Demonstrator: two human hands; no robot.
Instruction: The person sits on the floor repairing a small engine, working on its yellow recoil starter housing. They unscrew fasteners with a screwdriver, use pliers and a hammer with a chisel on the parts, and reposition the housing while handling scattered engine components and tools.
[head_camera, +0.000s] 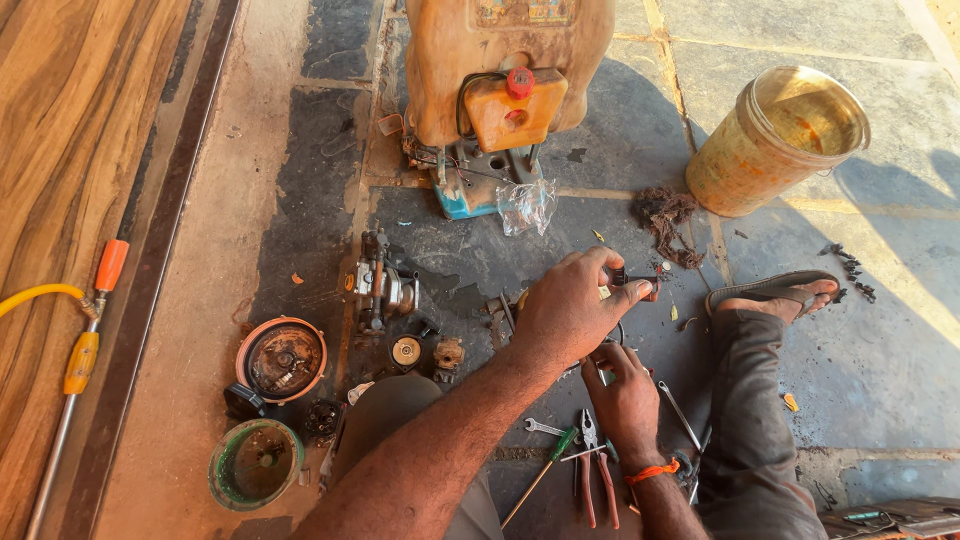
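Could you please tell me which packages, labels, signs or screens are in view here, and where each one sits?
Label: on the top of the orange sprayer tank, at the picture's upper edge; a small multicoloured strip, cut off.
Plastic bag: on the floor just below the tank's base; clear, crumpled.
No signs or screens in view.

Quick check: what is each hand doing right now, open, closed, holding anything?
Left hand: closed, pinching a small dark part with a red tip.
Right hand: fingers curled; whether it holds anything cannot be told.
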